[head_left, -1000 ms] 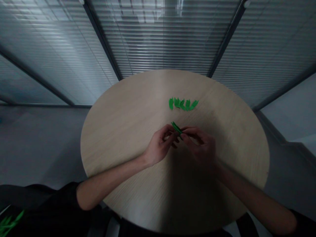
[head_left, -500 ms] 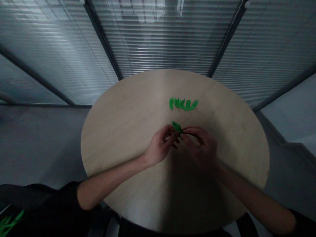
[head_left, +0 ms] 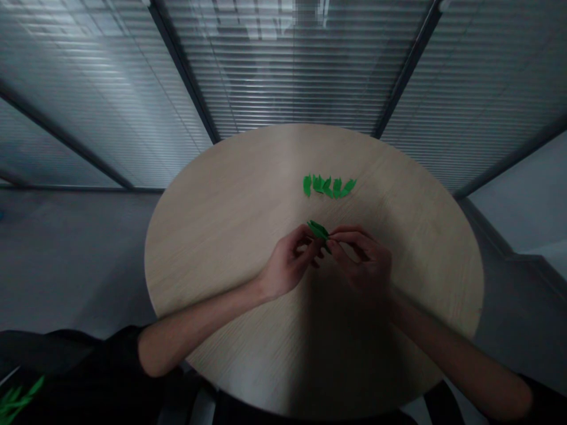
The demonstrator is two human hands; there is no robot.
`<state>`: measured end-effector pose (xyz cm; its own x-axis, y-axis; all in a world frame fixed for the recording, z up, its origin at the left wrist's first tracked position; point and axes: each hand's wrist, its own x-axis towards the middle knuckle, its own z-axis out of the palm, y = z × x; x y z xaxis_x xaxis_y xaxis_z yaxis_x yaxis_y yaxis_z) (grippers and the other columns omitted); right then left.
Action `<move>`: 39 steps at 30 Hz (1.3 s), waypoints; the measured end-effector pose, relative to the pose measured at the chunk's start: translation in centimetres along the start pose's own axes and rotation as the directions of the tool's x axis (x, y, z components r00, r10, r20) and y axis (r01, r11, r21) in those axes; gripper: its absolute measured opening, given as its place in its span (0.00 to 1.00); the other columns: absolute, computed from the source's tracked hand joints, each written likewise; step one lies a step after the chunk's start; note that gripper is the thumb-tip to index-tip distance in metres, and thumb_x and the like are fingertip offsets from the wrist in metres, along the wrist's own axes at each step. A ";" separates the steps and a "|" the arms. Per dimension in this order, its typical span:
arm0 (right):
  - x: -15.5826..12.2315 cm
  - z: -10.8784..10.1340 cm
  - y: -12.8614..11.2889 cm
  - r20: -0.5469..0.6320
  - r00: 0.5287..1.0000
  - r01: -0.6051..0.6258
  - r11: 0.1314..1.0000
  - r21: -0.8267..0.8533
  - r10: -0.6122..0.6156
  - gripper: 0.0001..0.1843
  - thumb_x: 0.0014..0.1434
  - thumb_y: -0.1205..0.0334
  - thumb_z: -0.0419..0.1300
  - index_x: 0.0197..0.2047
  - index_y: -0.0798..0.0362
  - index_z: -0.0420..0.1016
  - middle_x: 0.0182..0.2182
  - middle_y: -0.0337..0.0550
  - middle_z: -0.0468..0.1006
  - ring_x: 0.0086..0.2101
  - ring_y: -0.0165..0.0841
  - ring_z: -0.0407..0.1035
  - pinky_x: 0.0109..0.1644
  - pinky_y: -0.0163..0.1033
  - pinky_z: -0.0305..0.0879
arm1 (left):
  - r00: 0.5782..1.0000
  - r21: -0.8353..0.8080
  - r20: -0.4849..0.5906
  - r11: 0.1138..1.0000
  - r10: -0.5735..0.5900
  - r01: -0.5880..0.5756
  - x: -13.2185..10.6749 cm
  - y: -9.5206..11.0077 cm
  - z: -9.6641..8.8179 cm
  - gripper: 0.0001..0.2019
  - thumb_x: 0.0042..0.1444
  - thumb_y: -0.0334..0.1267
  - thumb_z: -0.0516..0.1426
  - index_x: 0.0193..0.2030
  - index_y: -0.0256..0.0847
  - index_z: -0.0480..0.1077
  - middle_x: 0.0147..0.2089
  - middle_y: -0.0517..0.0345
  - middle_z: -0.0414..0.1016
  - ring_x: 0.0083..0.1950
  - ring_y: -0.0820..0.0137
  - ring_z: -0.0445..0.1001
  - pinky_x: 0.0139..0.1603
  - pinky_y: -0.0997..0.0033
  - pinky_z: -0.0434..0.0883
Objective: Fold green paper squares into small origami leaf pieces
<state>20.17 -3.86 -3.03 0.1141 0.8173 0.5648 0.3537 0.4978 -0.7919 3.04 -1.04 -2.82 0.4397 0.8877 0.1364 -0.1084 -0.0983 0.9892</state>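
Above the middle of the round wooden table (head_left: 212, 224), a folded green paper piece (head_left: 318, 229) is held between both hands. My left hand (head_left: 290, 260) pinches its lower side with thumb and fingers. From the right, my right hand (head_left: 365, 260) pinches at its lower right end; the fingertips of both hands nearly meet there. The fold details are too small and dark to make out. Beyond the hands lies a row of several small folded green pieces (head_left: 328, 186), some touching or overlapping.
Glass partitions with blinds (head_left: 292, 77) stand behind the table's far edge. Several green strips (head_left: 20, 398) show at the lower left, beside my dark sleeve. A shadow falls across the table's near right part. Grey floor (head_left: 80, 254) lies to the left.
The green piece has turned slightly in my fingers and looks narrower. My right hand has shifted a little to the right; the row of pieces has not moved.
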 end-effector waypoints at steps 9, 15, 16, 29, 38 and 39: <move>-0.3 0.5 0.0 -0.020 0.980 -0.191 0.968 0.164 0.197 0.06 0.61 0.62 0.70 0.41 0.49 0.79 0.35 0.41 0.84 0.34 0.34 0.82 0.40 0.38 0.82 | 1.000 -0.009 -0.025 1.000 0.012 -0.012 -0.1 -0.1 0.1 0.11 0.68 0.44 0.59 0.43 0.37 0.70 0.38 0.54 0.75 0.34 0.72 0.75 0.31 0.74 0.78; 0.0 0.4 0.2 0.093 0.962 -0.269 0.947 0.176 0.256 0.09 0.62 0.56 0.69 0.44 0.51 0.81 0.37 0.45 0.86 0.35 0.36 0.83 0.40 0.39 0.82 | 0.998 -0.004 -0.068 1.000 -0.004 0.004 0.0 0.2 0.1 0.12 0.66 0.45 0.61 0.40 0.37 0.69 0.35 0.57 0.73 0.31 0.74 0.74 0.30 0.76 0.77; 0.1 0.4 0.3 0.119 0.958 -0.280 0.945 0.170 0.262 0.10 0.63 0.55 0.68 0.43 0.51 0.81 0.36 0.45 0.86 0.35 0.36 0.83 0.39 0.39 0.82 | 0.997 -0.003 -0.079 1.000 -0.009 0.009 0.0 0.2 0.2 0.12 0.66 0.45 0.62 0.40 0.37 0.69 0.34 0.58 0.72 0.31 0.75 0.73 0.30 0.76 0.77; 0.1 0.3 0.5 0.095 0.983 -0.163 0.986 0.022 0.160 0.08 0.66 0.56 0.64 0.39 0.50 0.80 0.33 0.42 0.84 0.34 0.34 0.80 0.40 0.40 0.79 | 0.995 0.144 -0.093 0.989 0.022 -0.008 0.0 -0.4 -0.2 0.10 0.67 0.43 0.60 0.43 0.38 0.72 0.35 0.57 0.75 0.30 0.75 0.73 0.29 0.76 0.75; 0.1 0.3 0.7 0.181 0.968 -0.169 0.985 -0.036 0.172 0.09 0.68 0.55 0.63 0.39 0.51 0.78 0.33 0.42 0.84 0.33 0.34 0.80 0.39 0.39 0.78 | 0.990 0.251 -0.126 0.968 0.058 -0.025 -0.2 -0.4 -0.2 0.10 0.68 0.43 0.58 0.43 0.37 0.74 0.36 0.54 0.78 0.31 0.74 0.74 0.30 0.74 0.73; 0.1 0.3 0.7 0.200 0.964 -0.172 0.984 -0.039 0.176 0.09 0.68 0.55 0.62 0.39 0.51 0.78 0.33 0.42 0.84 0.32 0.34 0.80 0.39 0.39 0.77 | 0.990 0.259 -0.127 0.966 0.060 -0.025 -0.2 -0.4 -0.2 0.10 0.68 0.43 0.58 0.43 0.37 0.74 0.36 0.54 0.78 0.30 0.74 0.73 0.30 0.74 0.72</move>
<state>20.20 -3.33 -3.62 -0.0135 0.9335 0.3584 0.3644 0.3384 -0.8676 2.79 -1.08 -3.25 0.3153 0.9303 0.1877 0.1148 -0.2337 0.9655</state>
